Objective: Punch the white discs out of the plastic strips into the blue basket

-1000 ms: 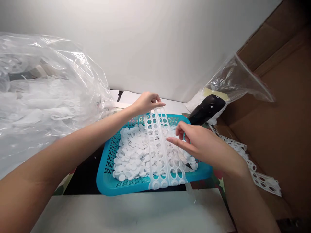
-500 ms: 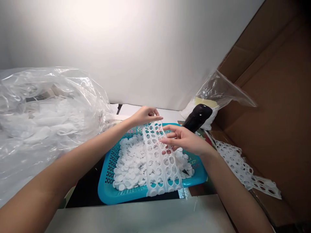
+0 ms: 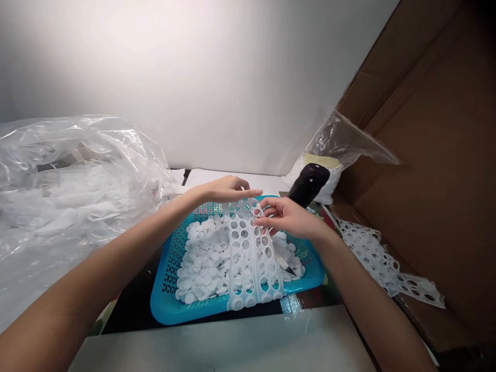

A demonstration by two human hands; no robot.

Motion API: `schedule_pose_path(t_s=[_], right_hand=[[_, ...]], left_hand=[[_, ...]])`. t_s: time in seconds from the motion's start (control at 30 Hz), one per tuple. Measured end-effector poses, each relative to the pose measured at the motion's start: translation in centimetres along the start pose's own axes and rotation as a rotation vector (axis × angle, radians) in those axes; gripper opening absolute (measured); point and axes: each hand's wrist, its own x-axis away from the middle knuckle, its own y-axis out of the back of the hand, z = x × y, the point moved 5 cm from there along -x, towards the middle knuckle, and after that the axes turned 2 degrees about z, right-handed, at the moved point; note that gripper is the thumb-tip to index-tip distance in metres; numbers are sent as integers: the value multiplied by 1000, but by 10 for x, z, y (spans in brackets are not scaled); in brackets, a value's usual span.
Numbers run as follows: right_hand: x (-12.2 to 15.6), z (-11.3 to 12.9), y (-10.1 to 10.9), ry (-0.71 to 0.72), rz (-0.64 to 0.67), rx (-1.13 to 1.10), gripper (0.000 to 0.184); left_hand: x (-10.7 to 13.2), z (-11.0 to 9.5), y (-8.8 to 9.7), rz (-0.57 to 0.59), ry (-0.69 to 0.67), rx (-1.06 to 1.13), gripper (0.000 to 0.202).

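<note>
Two half-curled hands working here, the left hand (image 3: 222,190) and right hand (image 3: 289,218) both at the strip's far end, whether pinching I can't tell, the perforated white plastic strip (image 3: 250,258) running lengthwise, far to near, over white plastic discs (image 3: 199,258) across the turquoise plastic basket (image 3: 165,305).

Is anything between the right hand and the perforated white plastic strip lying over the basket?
Nothing visible stands in the way. The right hand is directly over the perforated white plastic strip, with its fingertips overlapping the strip's upper part. The black handheld device lies beyond the hand, clear of that path.
</note>
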Motion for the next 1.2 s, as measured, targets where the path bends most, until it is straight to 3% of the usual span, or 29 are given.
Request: schedule_pose_path(t_s=[0.13, 0.3, 0.47, 0.63, 0.83, 1.07, 1.2], right_hand=[[6, 4, 3, -13, -7, 112, 25], [20, 4, 12, -107, -145, 559, 34], [22, -13, 7, -240, 11, 826, 30], [15, -21, 0, -243, 122, 863, 22], [15, -20, 0, -260, 127, 828, 24], [22, -6, 10, -215, 43, 781, 26], [25, -10, 8, -273, 120, 782, 27]], left_hand=[[2, -5, -5, 34, -74, 5, 41], [3, -7, -3, -168, -152, 8, 38], [4, -3, -5, -270, -149, -127, 35], [4, 5, -8, -216, -125, -115, 36], [3, 15, -9, -161, -116, 7, 38], [5, 9, -9, -221, -138, 17, 38], [7, 7, -7, -265, -169, 1, 36]])
